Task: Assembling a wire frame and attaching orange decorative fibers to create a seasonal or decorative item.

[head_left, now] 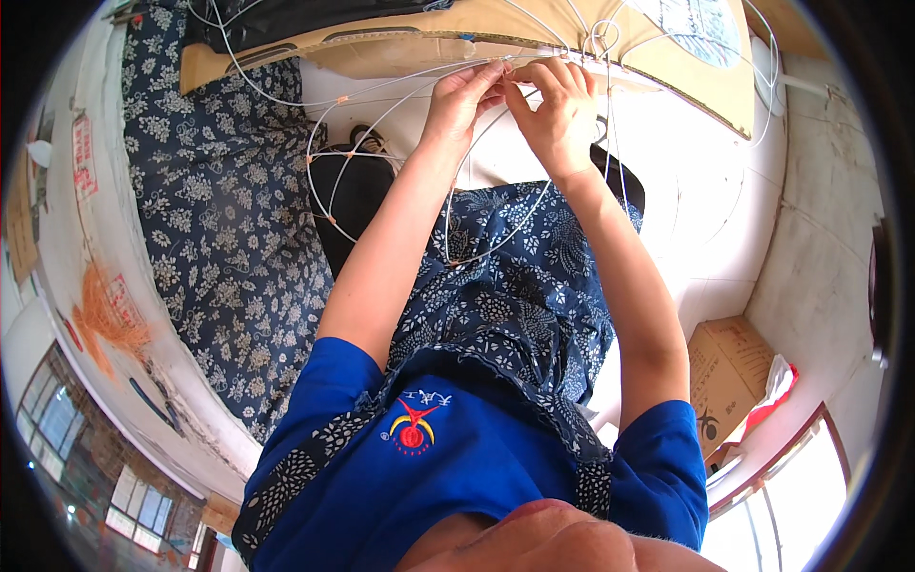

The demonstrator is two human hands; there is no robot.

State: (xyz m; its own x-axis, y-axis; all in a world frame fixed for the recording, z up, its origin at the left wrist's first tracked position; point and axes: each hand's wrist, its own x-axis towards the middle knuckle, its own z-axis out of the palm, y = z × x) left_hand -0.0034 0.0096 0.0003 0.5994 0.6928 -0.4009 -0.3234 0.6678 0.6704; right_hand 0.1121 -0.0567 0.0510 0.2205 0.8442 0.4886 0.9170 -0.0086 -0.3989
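Both of my hands meet over the near edge of a cardboard-topped surface, pinching a frame of thin white wire. My left hand has its thumb and fingers closed on the wire near a joint. Beside it, my right hand also has its thumb and forefinger pressed together at that joint, its other fingers curled. Small pale orange ties bind the wires where they cross. The frame's loops hang below my hands, in front of my blue floral apron, and spread left. The exact pinch point is too small to make out.
A cardboard sheet lies ahead, with more wire loops and a round bluish-white disc on it. Black material lies far left. Dark floral cloth covers the left side, near orange fibres. A cardboard box stands right.
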